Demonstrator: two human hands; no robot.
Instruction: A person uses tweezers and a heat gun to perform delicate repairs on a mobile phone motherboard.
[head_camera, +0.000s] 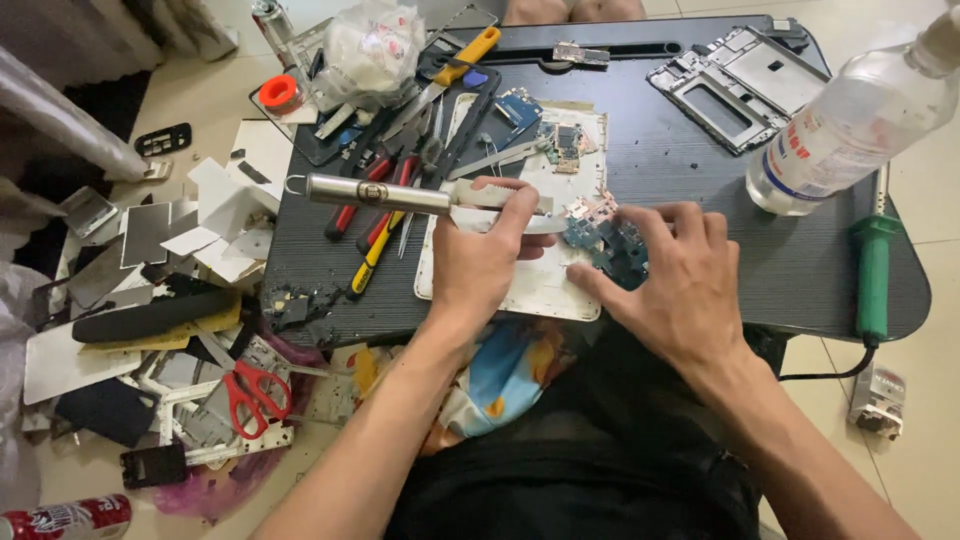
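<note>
Left hand (478, 250): clenched round a metal tool (400, 194), held level above the white mat (520, 290). Right hand (680, 275): fingers spread, pressing the circuit board (612, 248) flat on the mat, mid-worktop (700, 170).

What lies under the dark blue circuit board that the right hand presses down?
The dark blue circuit board rests on a white rectangular mat on the black table. The right hand covers its lower edge.

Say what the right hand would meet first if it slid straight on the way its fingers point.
The right hand points left across the white mat. Its fingers already rest on the blue circuit board; beyond that, probably the left hand holding the metal tool.
</note>
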